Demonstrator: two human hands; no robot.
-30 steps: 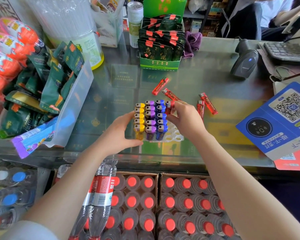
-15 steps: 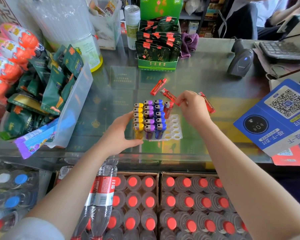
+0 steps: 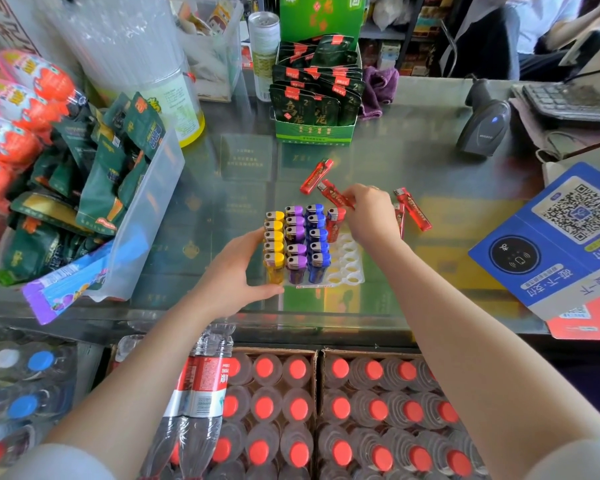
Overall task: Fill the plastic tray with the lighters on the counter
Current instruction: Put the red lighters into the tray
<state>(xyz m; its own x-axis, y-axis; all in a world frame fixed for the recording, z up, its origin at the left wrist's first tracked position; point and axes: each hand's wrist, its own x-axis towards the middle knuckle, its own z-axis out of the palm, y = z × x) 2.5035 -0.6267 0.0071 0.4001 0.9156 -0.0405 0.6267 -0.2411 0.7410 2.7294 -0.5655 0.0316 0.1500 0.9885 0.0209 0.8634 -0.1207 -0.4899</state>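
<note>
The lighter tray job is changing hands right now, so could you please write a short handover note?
Left hand: steadying the plastic tray at its left edge.
Right hand: closing on a loose red lighter behind the tray; grip not clear.
Done: yellow, purple and blue columns stand filled; one red lighter in the tray at the back of the next column.
Left: the remaining white slots on the right. Other red lighters lie on the counter: one farther back, two to the right.
</note>
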